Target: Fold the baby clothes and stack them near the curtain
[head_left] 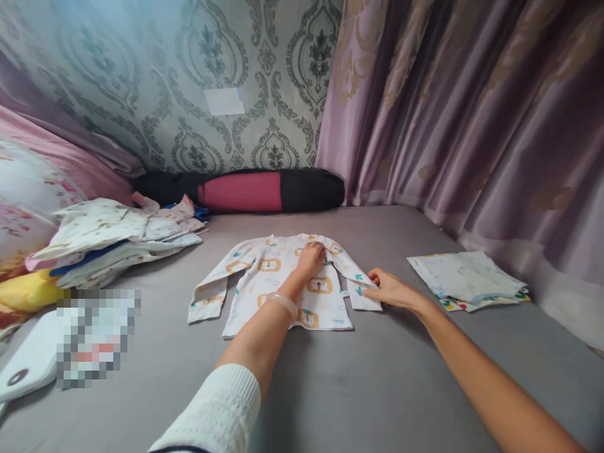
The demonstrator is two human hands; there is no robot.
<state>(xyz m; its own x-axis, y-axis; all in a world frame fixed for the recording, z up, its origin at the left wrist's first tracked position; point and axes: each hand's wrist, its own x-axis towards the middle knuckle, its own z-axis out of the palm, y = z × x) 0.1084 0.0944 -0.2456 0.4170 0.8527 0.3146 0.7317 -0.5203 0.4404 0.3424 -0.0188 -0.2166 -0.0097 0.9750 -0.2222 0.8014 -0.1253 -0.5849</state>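
Observation:
A small white long-sleeved shirt [264,296] with yellow lion faces and green leaves lies spread on the grey sheet, both sleeves out to the sides. My left hand [312,258] reaches across it and is closed on the cloth near the right shoulder; its fingertips are partly hidden. At the right cuff, my right hand [389,290] pinches the sleeve edge between thumb and fingers. The left sleeve lies bent on the sheet, with no hand on it.
Folded clothes [472,277] lie to the right. A loose heap of clothes [117,226] sits at the left, near a white flat object [38,352] beside a blurred patch. A black and red bolster-like roll [240,192] lies along the wall; purple curtains [448,113] hang at the right.

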